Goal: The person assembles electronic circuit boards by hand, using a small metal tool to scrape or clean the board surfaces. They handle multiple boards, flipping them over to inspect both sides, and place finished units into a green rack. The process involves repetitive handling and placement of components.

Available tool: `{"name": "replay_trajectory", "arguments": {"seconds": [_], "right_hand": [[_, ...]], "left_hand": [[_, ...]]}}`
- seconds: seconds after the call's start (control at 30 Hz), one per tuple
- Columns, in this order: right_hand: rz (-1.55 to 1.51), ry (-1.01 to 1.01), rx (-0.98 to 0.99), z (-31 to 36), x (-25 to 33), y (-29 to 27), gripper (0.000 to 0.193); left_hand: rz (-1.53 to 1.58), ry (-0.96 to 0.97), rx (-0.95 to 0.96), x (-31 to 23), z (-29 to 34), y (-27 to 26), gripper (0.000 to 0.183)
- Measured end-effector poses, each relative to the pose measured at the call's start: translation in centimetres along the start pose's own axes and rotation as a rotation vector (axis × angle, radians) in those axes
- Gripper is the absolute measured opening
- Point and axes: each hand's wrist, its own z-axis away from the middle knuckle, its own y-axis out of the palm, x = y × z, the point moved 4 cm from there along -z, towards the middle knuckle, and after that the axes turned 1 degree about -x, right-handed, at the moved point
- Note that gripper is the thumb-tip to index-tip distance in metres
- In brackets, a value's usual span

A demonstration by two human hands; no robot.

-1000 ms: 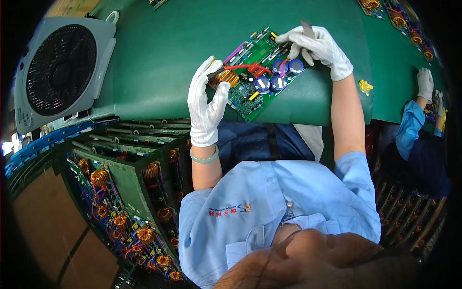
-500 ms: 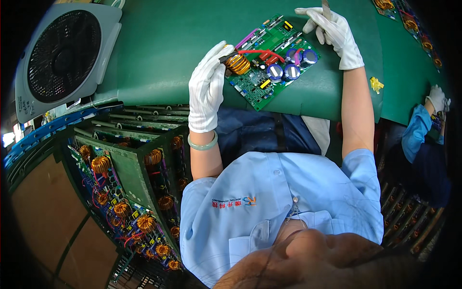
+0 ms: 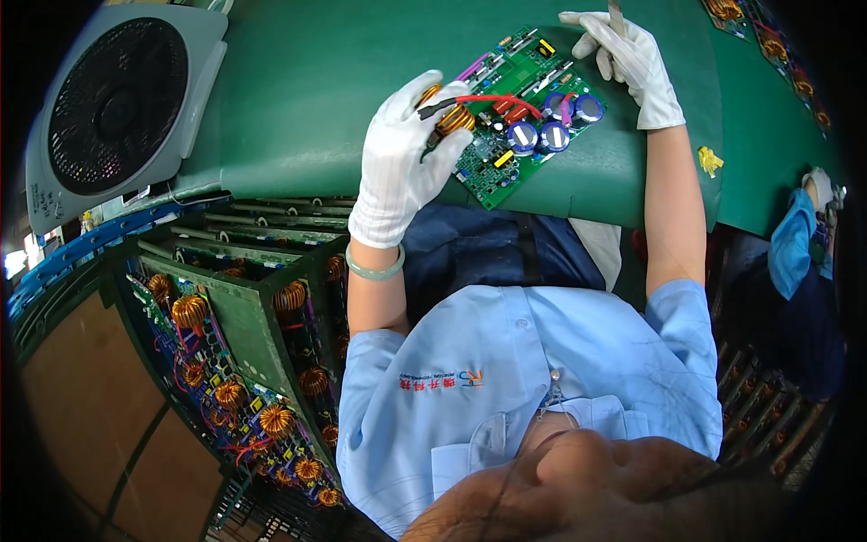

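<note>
A green circuit board [image 3: 490, 188] lies slantwise on the green work surface, with several blue capacitors [image 3: 555, 137] and a red wire with a black sleeved end [image 3: 492, 97] on it. At its left corner sits a copper-wound coil [image 3: 459, 120]. My left hand [image 3: 394, 158], in a white striped glove, is closed around this coil, thumb at the near side and fingers at the far side. Beyond the board's right side, my gloved right hand [image 3: 632, 70] grips a thin flat metal tool [image 3: 616, 13]; its upper end is cut off by the picture's edge.
A grey box fan [image 3: 117, 104] stands at the far left. Below it, a green rack [image 3: 226, 316] holds several boards with copper coils. A crumpled yellow scrap [image 3: 710, 162] lies right of my forearm. More boards [image 3: 775, 50] and another person's gloved hand [image 3: 819, 188] appear at the right.
My left hand has gone from the coil's left side to a grip around it, fingers now over it. The board has shifted slightly right. My right hand keeps the tool, nearly still.
</note>
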Motion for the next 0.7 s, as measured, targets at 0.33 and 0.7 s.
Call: {"name": "replay_trajectory", "arguments": {"seconds": [0.33, 0.7], "right_hand": [[-0.194, -0.081, -0.120, -0.3, 0.5, -0.7, 0.031], [-0.410, 0.014, -0.033, 0.6, 1.8, 0.6, 0.045]], "left_hand": [[-0.034, 0.063, 0.198, 1.0, -1.3, 1.0, 0.038], [1.792, -0.829, -0.295, 5.6, 3.4, 5.4, 0.035]]}}
